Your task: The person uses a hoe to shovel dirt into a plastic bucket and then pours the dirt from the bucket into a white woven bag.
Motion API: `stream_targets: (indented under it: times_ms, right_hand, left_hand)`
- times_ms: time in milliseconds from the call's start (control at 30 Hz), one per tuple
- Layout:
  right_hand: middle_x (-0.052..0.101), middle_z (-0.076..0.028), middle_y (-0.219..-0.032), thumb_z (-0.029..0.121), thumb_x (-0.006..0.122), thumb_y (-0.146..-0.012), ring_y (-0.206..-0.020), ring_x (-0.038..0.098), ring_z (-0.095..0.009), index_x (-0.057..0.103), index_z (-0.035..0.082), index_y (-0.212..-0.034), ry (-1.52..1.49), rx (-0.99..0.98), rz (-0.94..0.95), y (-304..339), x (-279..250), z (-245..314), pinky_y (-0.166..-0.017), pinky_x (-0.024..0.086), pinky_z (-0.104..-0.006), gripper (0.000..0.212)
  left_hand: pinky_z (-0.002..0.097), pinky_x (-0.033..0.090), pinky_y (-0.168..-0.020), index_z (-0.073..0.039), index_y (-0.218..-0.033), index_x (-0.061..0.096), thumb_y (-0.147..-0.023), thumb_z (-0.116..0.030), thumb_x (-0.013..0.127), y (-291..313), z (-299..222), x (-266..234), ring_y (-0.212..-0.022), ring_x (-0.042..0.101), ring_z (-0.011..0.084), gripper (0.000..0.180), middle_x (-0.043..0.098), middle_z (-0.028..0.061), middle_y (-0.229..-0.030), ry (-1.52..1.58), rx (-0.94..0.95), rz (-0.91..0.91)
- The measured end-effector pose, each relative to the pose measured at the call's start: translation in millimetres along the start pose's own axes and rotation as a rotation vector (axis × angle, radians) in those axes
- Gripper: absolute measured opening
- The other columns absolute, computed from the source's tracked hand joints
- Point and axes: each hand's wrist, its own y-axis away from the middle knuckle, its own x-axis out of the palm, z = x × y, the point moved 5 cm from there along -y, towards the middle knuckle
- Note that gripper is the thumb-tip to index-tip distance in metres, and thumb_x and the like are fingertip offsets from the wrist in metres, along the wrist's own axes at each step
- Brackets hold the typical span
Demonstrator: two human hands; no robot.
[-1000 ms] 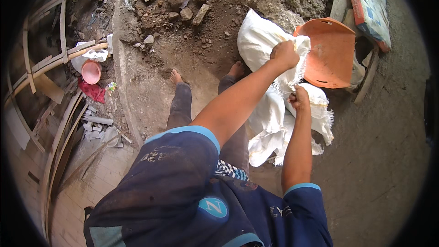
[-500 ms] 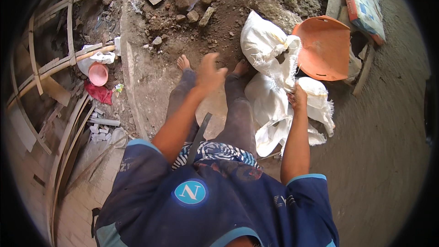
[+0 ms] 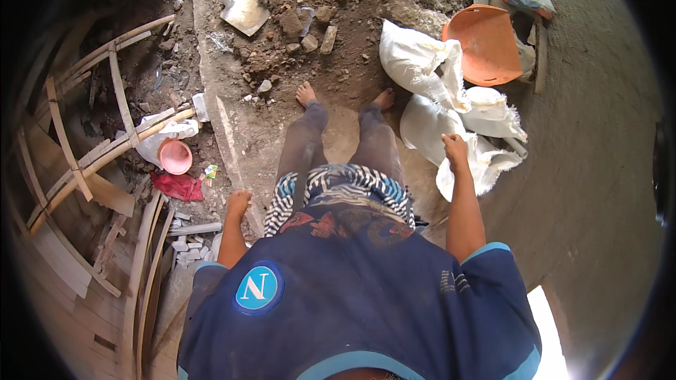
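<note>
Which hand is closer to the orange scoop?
The right hand. It rests on the white sacks lying just below the orange scoop. The left hand is far off, down by the person's left side.

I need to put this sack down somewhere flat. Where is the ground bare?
Bare ground lies right of the white sacks, below the orange pan. Crowded: the rubble pile ahead of the feet, and the wooden slats beside the left hand.
</note>
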Motion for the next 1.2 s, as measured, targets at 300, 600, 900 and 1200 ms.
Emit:
stream_targets:
  times_ms: [300, 600, 900, 1200]
  right_hand:
    - [0.063, -0.006, -0.087, 0.030, 0.066, -0.084, -0.071, 0.059, -0.014, 0.061, 0.001, -0.106, 0.092, -0.054, 0.215, 65, 53, 90, -0.060, 0.045, -0.0289, 0.037]
    - [0.063, -0.004, -0.090, 0.030, 0.064, -0.086, -0.073, 0.060, -0.013, 0.061, 0.004, -0.106, -0.108, 0.036, 0.148, 95, 1, 96, -0.060, 0.044, -0.0272, 0.033]
    - [0.062, -0.004, -0.079, 0.032, 0.062, -0.088, -0.060, 0.057, -0.016, 0.061, 0.009, -0.100, 0.030, 0.297, 0.179, 193, 15, -56, -0.051, 0.045, -0.0313, 0.026]
    - [0.062, -0.005, -0.075, 0.025, 0.063, -0.085, -0.061, 0.058, -0.016, 0.062, 0.003, -0.098, -0.058, 0.358, 0.269, 227, 51, -61, -0.051, 0.043, -0.0311, 0.025]
  left_hand:
    - [0.0350, 0.046, -0.057, -0.010, -0.099, 0.061, -0.085, -0.028, 0.064, -3, 29, -69, -0.062, 0.059, 0.0167, 0.023, 0.064, 0.0031, -0.084, 0.058, -0.099, 0.071]
    - [0.0358, 0.048, -0.058, -0.008, -0.108, 0.062, -0.086, -0.032, 0.063, -40, 21, -113, -0.066, 0.061, 0.0196, 0.033, 0.066, 0.0047, -0.089, -0.261, 0.226, 0.170]
    - [0.0282, 0.044, -0.047, -0.006, -0.106, 0.061, -0.086, -0.028, 0.065, -74, -103, -162, -0.060, 0.059, 0.0153, 0.030, 0.064, 0.0052, -0.082, 0.074, 0.241, 0.101]
    - [0.0356, 0.047, -0.053, -0.004, -0.089, 0.067, -0.085, -0.031, 0.063, -69, -71, -127, -0.059, 0.059, 0.0207, 0.028, 0.065, 0.0105, -0.074, -0.269, 0.467, -0.005]
